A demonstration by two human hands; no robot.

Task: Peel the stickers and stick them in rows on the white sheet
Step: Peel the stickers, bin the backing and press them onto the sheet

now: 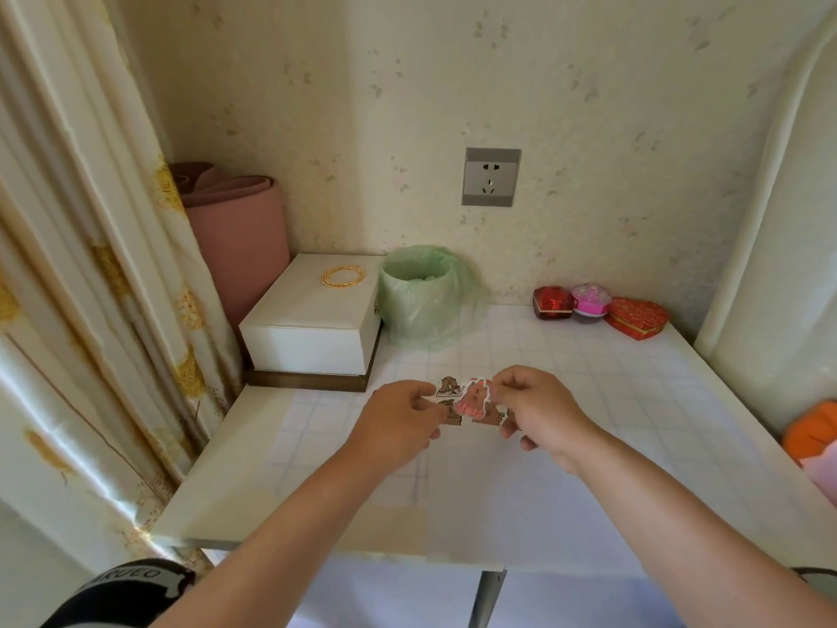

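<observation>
While the left hand (pixel 401 421) and the right hand (pixel 532 407) hang close together above the middle of the table (pixel 217 505), they share one pink sticker (pixel 473 401) between them. The left hand pinches its left edge with curled fingers; the right hand pinches its upper right corner between thumb and forefinger, the other fingers loosely curled beneath. The sticker is held up off the surface, and whether it is part-peeled from a backing I cannot tell.

Below and behind it several small brown stickers (pixel 448 386) lie flat in a cluster, partly hidden by the hands. A plain white sheet (pixel 521 500) lies on the near part of the table, on top of a pale blue grid-patterned cover (pixel 611 378); the brown stickers appear to sit near the sheet's far edge, though I cannot tell exactly.

At the back left stands a white box (pixel 312 328) with gold bangles (pixel 343 277) on its lid, just beside a small bin lined with a green bag (pixel 421 305). Three little gift boxes sit at the back right: dark red (pixel 550 302), pink (pixel 589 300) and a red heart (pixel 636 318)
</observation>
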